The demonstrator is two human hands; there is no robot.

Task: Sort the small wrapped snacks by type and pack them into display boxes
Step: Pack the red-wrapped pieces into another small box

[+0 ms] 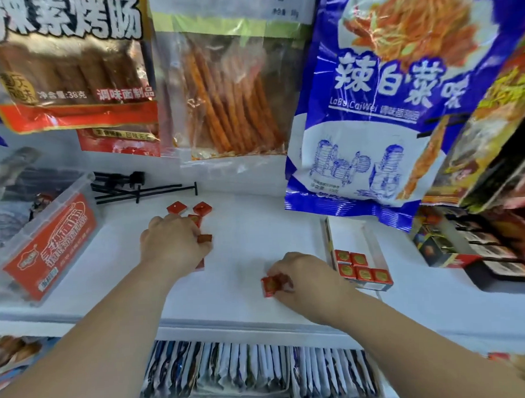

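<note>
Head view: the right hand (299,275) pinches small red foil-wrapped snack cubes (271,285) in its fingers (283,271) on the white shelf (256,228), beside the narrow clear display box (371,242). The left hand (173,243) grips more. Overfull grips could spill cubes off the shelf's edge.

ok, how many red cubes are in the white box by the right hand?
5. All sit at the near end of the white display box: two red cubes in the back row, three in front. The far end looks bare; none seem hidden.
</note>
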